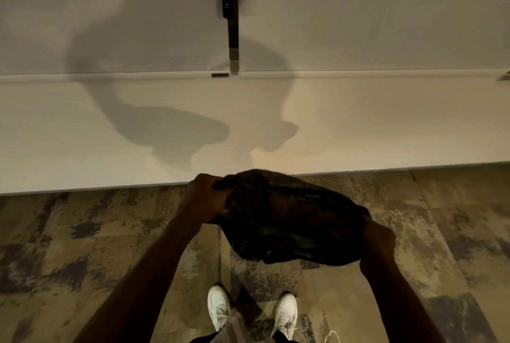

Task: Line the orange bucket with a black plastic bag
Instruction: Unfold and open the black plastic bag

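From the head view, the black plastic bag (289,218) hangs bunched between the left hand (205,196) and right hand (378,243), both clenched on its edges above the floor (82,246). It looks light, limp and slippery, best gripped at the rim. The orange bucket is not visible.

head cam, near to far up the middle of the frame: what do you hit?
White sneakers → patterned brown carpet floor → crumpled black plastic bag held between left hand and right hand → white tabletop → black vertical post between white panels.
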A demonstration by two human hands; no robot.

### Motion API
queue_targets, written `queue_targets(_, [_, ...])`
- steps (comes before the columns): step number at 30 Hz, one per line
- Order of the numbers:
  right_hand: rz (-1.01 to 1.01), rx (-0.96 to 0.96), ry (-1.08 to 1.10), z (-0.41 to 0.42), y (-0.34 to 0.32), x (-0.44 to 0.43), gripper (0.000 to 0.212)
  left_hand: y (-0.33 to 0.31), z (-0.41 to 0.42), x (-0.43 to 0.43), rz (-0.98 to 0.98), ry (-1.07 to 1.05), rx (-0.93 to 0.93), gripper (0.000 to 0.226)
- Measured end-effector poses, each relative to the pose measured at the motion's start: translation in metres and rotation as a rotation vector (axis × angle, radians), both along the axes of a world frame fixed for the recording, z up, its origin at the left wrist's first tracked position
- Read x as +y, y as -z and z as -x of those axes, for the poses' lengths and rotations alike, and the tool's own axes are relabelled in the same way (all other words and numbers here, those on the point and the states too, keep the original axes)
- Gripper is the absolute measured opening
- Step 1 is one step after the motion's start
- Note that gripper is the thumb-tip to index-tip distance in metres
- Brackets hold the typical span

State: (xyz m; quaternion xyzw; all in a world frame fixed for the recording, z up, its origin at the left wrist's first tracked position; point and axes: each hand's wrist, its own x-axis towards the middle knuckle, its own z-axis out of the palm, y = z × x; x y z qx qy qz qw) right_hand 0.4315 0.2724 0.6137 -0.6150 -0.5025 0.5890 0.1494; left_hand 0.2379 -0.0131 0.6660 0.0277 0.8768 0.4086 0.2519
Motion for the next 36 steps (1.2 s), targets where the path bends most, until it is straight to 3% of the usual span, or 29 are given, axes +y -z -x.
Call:
queue_targets(3, [-0.123, -0.161, -0.166, -0.019, 0.012, 0.019, 0.026, -0.011, -0.017, 0.025, -0.141, -0.162, -0.12, 0.048])
queue_targets(6, [-0.343, -0.272, -0.318, -0.028, 0.019, 0.031, 0.058, -0.016, -0.028, 0.047, -0.09, -0.169, -0.062, 0.06])
queue_targets(9, [-0.568, -0.12, -0.49, -0.024, 0.016, 0.04, 0.079, -0.023, -0.043, 0.065, 0.01, -0.07, 0.052, 0.063])
queue_targets(12, [-0.579, 0.083, -0.702, -0.013, 0.007, 0.039, 0.098, -0.022, -0.052, 0.079, 0.043, -0.027, 0.096, 0.06])
queue_targets(15, [-0.658, 0.097, -1.011, 0.001, 0.001, 0.025, 0.111, -0.025, -0.059, 0.089, 0.099, 0.067, 0.167, 0.046])
queue_targets(18, [-0.808, 0.086, -1.22, 0.015, 0.002, 0.009, 0.097, -0.029, -0.065, 0.094, 0.116, 0.214, 0.194, 0.024])
queue_targets(22, [-0.805, 0.09, -1.067, 0.036, 0.007, 0.007, 0.042, -0.023, -0.069, 0.085, 0.219, 0.352, 0.243, 0.044])
queue_targets(24, [-0.75, 0.09, -0.989, 0.044, 0.009, 0.014, 0.017, -0.02, -0.069, 0.077, 0.318, 0.372, 0.242, 0.041])
queue_targets(26, [-0.626, 0.095, -0.93, 0.05, 0.003, 0.021, 0.032, -0.015, -0.072, 0.07, 0.517, 0.338, 0.227, 0.042])
queue_targets(29, [-0.491, 0.095, -0.85, 0.056, -0.005, 0.036, 0.035, 0.003, -0.079, 0.056, 0.693, 0.159, 0.173, 0.021])
queue_targets(33, [-0.362, 0.19, -0.717, 0.057, -0.007, 0.049, 0.024, 0.046, -0.078, 0.037, 0.546, -0.039, 0.046, 0.014])
queue_targets(36, [-0.405, 0.197, -0.549, 0.051, -0.013, 0.056, 0.01, 0.053, -0.087, 0.042, 0.127, -0.378, -0.148, 0.017])
